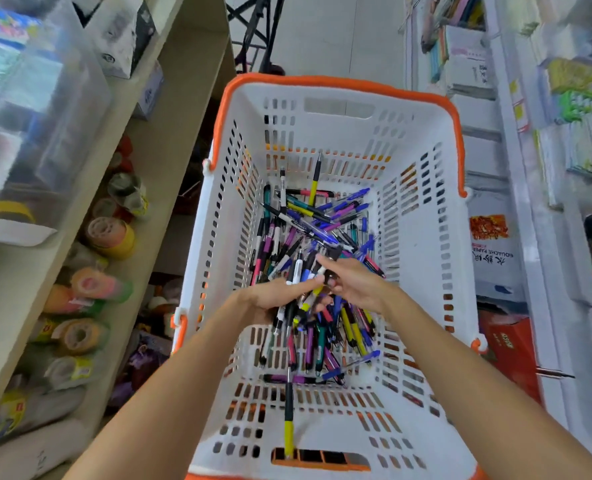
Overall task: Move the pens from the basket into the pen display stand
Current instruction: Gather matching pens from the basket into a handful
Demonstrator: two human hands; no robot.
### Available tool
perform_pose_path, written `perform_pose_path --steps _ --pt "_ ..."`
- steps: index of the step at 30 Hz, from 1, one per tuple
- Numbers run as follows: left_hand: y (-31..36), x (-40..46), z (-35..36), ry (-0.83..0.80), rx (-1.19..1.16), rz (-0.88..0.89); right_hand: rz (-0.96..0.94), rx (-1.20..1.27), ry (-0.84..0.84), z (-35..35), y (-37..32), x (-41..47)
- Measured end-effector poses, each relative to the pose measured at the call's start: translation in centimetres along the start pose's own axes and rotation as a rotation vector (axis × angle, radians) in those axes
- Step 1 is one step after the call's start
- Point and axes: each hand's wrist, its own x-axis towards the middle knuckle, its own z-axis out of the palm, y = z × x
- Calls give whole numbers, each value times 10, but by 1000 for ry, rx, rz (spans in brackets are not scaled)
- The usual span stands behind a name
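Note:
A white slotted basket (422, 258) with an orange rim stands in front of me. A heap of several coloured pens (308, 223) lies on its bottom. Both my hands are down inside it, above the heap. My left hand (273, 299) grips a bunch of pens, their ends sticking out above and below the fingers. My right hand (350, 282) pinches one pen (332, 254) by its dark end, close against the left hand's bunch. A single yellow-and-black pen (288, 417) lies apart near the basket's near wall. No pen display stand is in view.
Left of the basket a beige shelf unit (149, 188) holds tape rolls (110, 237) and clear plastic boxes. White shelving with stationery and paper packs (488, 251) stands on the right. Pale floor shows beyond the basket.

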Motion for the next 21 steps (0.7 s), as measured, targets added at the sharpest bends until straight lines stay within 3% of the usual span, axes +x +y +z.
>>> perform_pose_path --steps 7,12,16,21 --pt "30 5 -10 -39 -102 37 -133 -2 175 2 -18 6" --pt "23 18 -23 171 -267 -4 -217 -77 229 -1 -24 5" --pt "17 22 -26 396 -413 59 -409 -201 361 5 -24 -6" --pt "17 10 -21 491 -551 93 -557 -138 495 2 -23 -31"
